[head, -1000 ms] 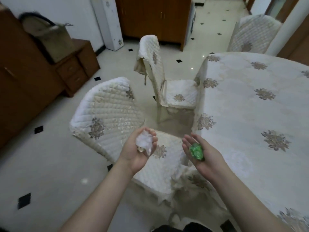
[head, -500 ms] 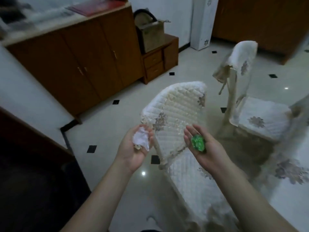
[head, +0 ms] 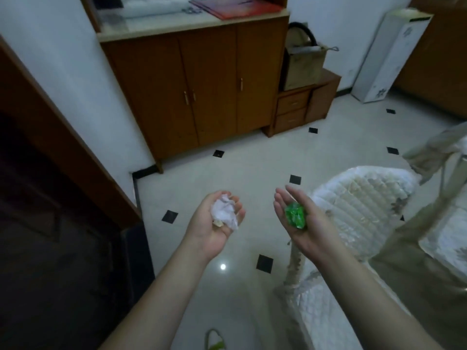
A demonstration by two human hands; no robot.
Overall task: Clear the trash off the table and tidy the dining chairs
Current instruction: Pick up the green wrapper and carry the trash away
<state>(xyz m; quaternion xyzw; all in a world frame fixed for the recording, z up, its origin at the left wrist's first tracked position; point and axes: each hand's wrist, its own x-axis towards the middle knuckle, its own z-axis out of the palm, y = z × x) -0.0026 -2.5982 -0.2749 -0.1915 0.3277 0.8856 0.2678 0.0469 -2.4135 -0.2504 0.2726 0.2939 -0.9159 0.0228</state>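
Crumpled white tissue (head: 225,215) cupped in the left hand (head: 214,223), fingers curled loosely round it; green wrapper (head: 295,214) lying on the flat palm of the right hand (head: 303,221), fingers straight, nothing closed over it. Both probably very light and soft, the wrapper maybe slippery, so better closed inside the fist than balanced. Just right of the right hand a chair (head: 358,213); under both hands, floor (head: 240,160).

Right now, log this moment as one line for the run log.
stage: carrying trash | left hand: fingers curled round white crumpled tissue | right hand: flat palm carries green wrapper | near: covered chair
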